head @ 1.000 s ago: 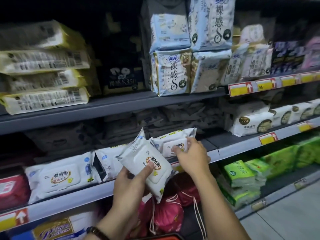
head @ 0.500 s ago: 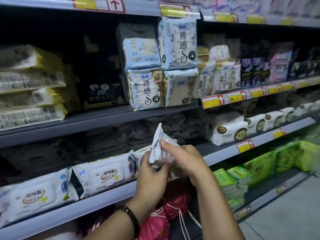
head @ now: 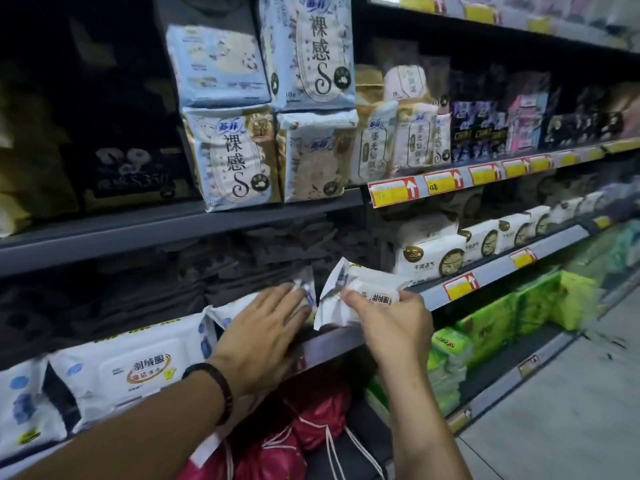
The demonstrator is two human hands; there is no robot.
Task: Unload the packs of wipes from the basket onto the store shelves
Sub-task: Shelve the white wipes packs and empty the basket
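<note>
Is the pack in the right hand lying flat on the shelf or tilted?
Tilted. The right hand pinches the pack, its label face angled toward the camera; whether it touches the shelf cannot be told.

The left forearm [head: 138,427] enters the head view from about 8 o'clock and the right forearm [head: 426,427] from about 5 o'clock, and both are bare up to the frame's edge. The left hand [head: 263,327] and the right hand [head: 388,320] are bare as well. A narrow dark band [head: 214,386] fits snugly round the left wrist, at about 7 o'clock from that hand. Whether it is a bracelet or a strap cannot be told.
</note>
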